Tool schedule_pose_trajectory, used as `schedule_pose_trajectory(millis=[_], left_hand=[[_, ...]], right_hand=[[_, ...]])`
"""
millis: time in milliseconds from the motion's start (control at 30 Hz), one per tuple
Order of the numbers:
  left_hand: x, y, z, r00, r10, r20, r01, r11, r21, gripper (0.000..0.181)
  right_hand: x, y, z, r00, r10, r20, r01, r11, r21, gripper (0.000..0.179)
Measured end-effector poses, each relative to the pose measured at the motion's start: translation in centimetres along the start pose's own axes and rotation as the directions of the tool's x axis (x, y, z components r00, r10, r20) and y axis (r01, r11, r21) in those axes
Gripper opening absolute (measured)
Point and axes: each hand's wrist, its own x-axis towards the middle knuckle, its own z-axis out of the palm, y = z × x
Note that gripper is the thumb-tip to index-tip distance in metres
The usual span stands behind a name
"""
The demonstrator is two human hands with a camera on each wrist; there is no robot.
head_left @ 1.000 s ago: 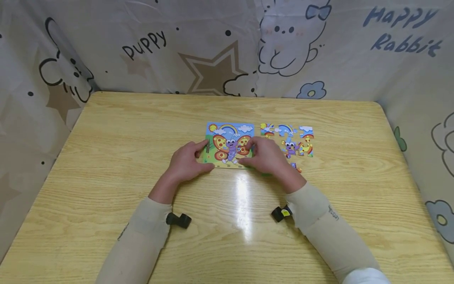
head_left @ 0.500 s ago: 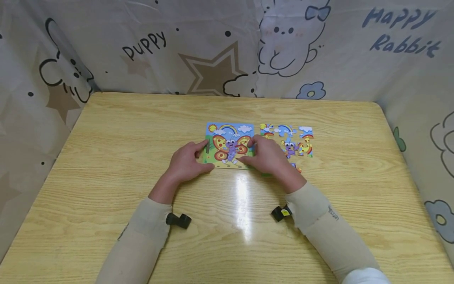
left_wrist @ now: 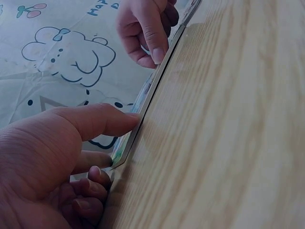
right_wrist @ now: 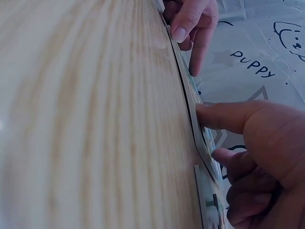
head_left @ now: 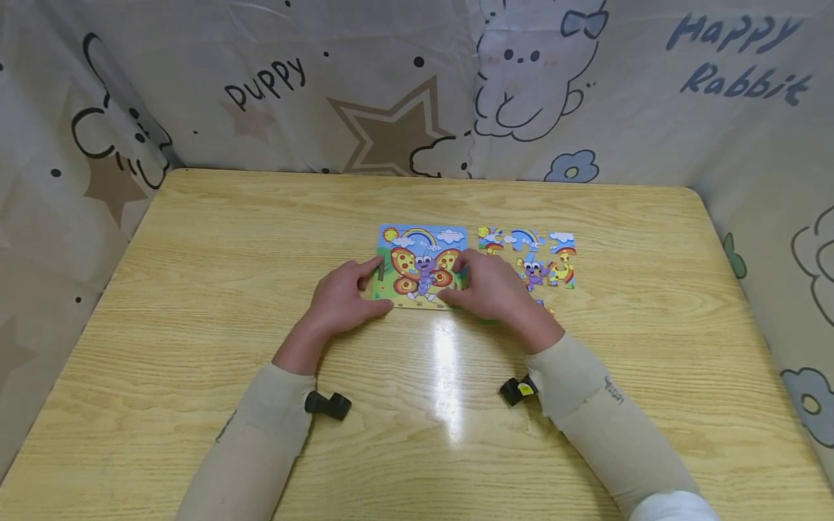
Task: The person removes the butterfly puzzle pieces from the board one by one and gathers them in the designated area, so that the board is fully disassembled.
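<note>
A jigsaw puzzle board (head_left: 417, 250) with a butterfly picture lies flat on the table. My left hand (head_left: 342, 295) holds its near left corner, thumb at the front edge and index finger along the left side. In the left wrist view, the other fingers of the left hand (left_wrist: 43, 162) are curled below. My right hand (head_left: 491, 286) grips the board's right part, with bent thumb and index finger set apart over the picture. In the right wrist view, the thumb of the right hand (right_wrist: 267, 148) touches the rim. Whether a loose piece sits between those fingers is hidden.
Several loose puzzle pieces (head_left: 534, 271) lie spread right of the board, some covered by my right hand and wrist. The wooden table (head_left: 228, 231) meets a printed cloth wall (head_left: 287, 137) at the back and sides. A black wrist camera (head_left: 329, 405) sits at each cuff.
The right thumb and index finger have shifted slightly over the board's right part. My left hand, the board and the loose pieces stay where they were.
</note>
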Motion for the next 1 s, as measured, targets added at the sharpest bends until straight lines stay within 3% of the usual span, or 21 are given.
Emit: schedule_pose_trajectory(millis=[167, 467, 633, 1000], left_hand=[[0.0, 0.1, 0.1, 1.0, 0.001, 0.0, -0.001, 1.0, -0.001, 0.086], [0.0, 0.0, 0.1, 1.0, 0.007, -0.003, -0.007, 1.0, 0.007, 0.086], [0.0, 0.0, 0.1, 1.0, 0.008, -0.004, -0.008, 1.0, 0.016, 0.086], [0.0, 0.0, 0.0, 1.0, 0.007, -0.002, -0.007, 1.0, 0.023, 0.086]], right_hand=[[-0.2, 0.1, 0.0, 0.999, -0.018, -0.044, 0.018, 1.0, 0.011, 0.05], [-1.0, 1.1, 0.0, 0.994, -0.021, -0.11, 0.037, 0.988, 0.15, 0.042], [-1.3, 1.8, -0.1, 0.99, -0.032, -0.138, 0.055, 0.984, 0.167, 0.039], [-1.2, 1.9, -0.5, 0.984, 0.098, -0.148, -0.09, 0.994, 0.057, 0.061]])
